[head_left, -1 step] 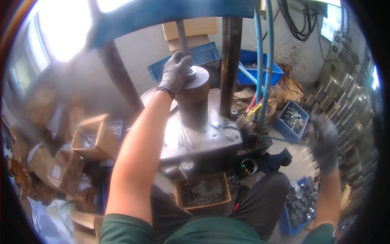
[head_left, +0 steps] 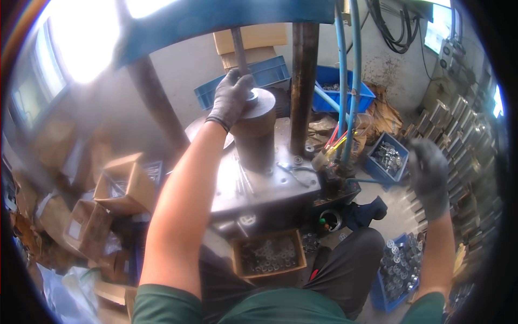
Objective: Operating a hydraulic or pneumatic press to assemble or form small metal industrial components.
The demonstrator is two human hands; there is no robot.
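Observation:
My left hand [head_left: 233, 98], in a dark grey glove, reaches to the top of a thick metal cylinder [head_left: 256, 132]. Its fingers are closed around the lower end of an upright metal rod [head_left: 239, 46], just above a small ring [head_left: 252, 95] on the cylinder. The glove hides the rod's tip. Off to the right is my right hand [head_left: 430, 175], gloved too, its fingers curled. It is near the outer end of a blue lever [head_left: 372, 181]; whether it grips the lever is hidden. The cylinder stands on a metal press table [head_left: 232, 197].
A blue press beam [head_left: 226, 16] spans overhead, with a dark column [head_left: 304, 92] beside the cylinder. Blue bins of metal parts [head_left: 388, 156] and stacked metal cylinders [head_left: 458, 135] stand right. A carton of small parts [head_left: 234, 254] sits between my legs; more cartons [head_left: 121, 197] lie left.
My right hand has risen slightly and is less blurred. The view has shifted a little; my left hand stays at the rod.

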